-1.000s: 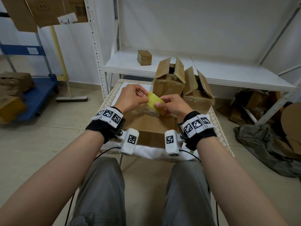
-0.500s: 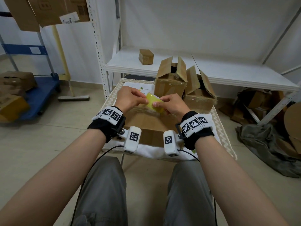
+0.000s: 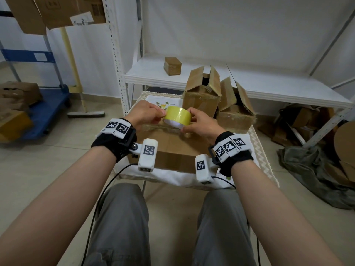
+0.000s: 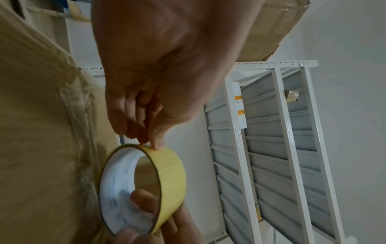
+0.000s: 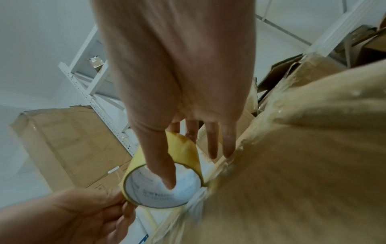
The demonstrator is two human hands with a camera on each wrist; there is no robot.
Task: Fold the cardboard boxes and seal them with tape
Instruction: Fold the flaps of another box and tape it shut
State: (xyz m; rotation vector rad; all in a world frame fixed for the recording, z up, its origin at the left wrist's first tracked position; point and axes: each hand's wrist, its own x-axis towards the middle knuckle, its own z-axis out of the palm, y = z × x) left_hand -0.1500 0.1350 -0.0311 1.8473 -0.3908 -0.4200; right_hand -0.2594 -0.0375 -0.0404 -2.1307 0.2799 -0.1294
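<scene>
A yellow tape roll with a white inner core hangs in the air above a closed cardboard box on the small table. My right hand grips the roll, thumb inside the core and fingers on the outside. My left hand pinches the roll's outer edge between thumb and fingertips. Wrinkled clear tape runs along the box's far edge. Two cardboard boxes with raised flaps stand behind.
The table has a white cloth and a woven rim. Behind it a white shelf carries a small box. A blue cart with boxes stands left. Cardboard scraps and grey cloth lie right.
Both hands have lifted the tape roll slightly and turned it, so its round yellow side and white core now show. The left hand's pinch has shifted to the roll's left edge.
</scene>
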